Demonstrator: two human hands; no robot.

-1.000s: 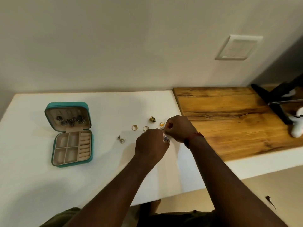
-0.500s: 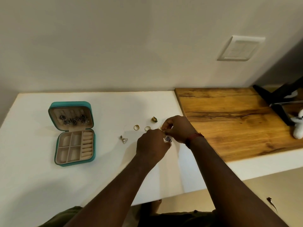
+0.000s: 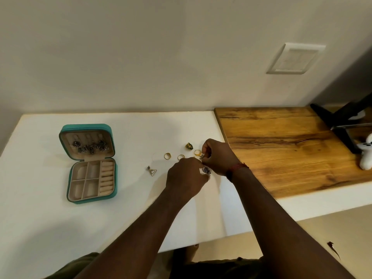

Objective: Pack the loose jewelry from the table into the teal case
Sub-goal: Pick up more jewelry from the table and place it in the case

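**White tabletop, two hands pinched over one sparkling piece**

White and smooth, the table (image 3: 50,228) fills the near ground, its front edge cutting across both forearms. Both hands meet over it, right of centre. The left hand (image 3: 184,178) is curled into a loose fist, fingertips pinched together at its upper right. The right hand (image 3: 218,156), a red thread band (image 3: 237,168) on its wrist, curls in from the other side, thumb and forefinger nipped tight. Between the two hands sits a silvery, purple-tinted cluster piece (image 3: 206,170), touching the left thumb; which hand truly holds it I cannot tell. A tiny glinting bit (image 3: 202,156) shows at the right fingertips.

Just beyond the knuckles, loose jewelry lies in a short row: a gold ring (image 3: 197,152) beside the right fingers, another gold ring (image 3: 180,157), a wider gold band (image 3: 167,156), and a green-and-gold stud (image 3: 189,146) a little farther back. Left of the hands, a triangular drop earring (image 3: 152,171) lies alone.

Well apart to the left, the teal case (image 3: 112,178) lies open and flat, beige lining, its divided compartments and ring rolls bare, dark silvery earrings pinned in the lid.

Right of the table, a wooden slab (image 3: 281,150) adjoins it, with a white game controller (image 3: 367,156) at the far edge. Behind everything, a plain cream wall (image 3: 141,57) carries a white plate (image 3: 295,58).
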